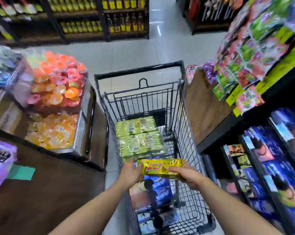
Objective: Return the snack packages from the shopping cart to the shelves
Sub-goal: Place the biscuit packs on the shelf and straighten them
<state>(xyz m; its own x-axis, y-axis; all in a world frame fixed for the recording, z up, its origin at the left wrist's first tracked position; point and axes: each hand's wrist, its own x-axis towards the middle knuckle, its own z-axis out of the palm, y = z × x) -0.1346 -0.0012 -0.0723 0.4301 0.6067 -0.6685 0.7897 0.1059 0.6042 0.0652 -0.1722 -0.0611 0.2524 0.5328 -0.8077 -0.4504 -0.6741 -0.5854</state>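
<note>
A black wire shopping cart (180, 106) stands in the aisle straight ahead of me. Above its near end both hands hold a long yellow snack package (162, 167) with red lettering. My left hand (132, 173) grips its left end and my right hand (185, 175) grips its right end. Deeper in the cart lie two green multi-packs (140, 136), one partly over the other. Under my hands are blue cookie packs (153, 192) with dark round biscuits printed on them.
To the right a shelf unit (211, 146) carries pink and green candy bags (241, 65) above and blue packages (277, 160) below. On the left a bin (82, 126) holds orange and pink jelly cups. Bottle shelves (99, 19) line the far side of the tiled floor.
</note>
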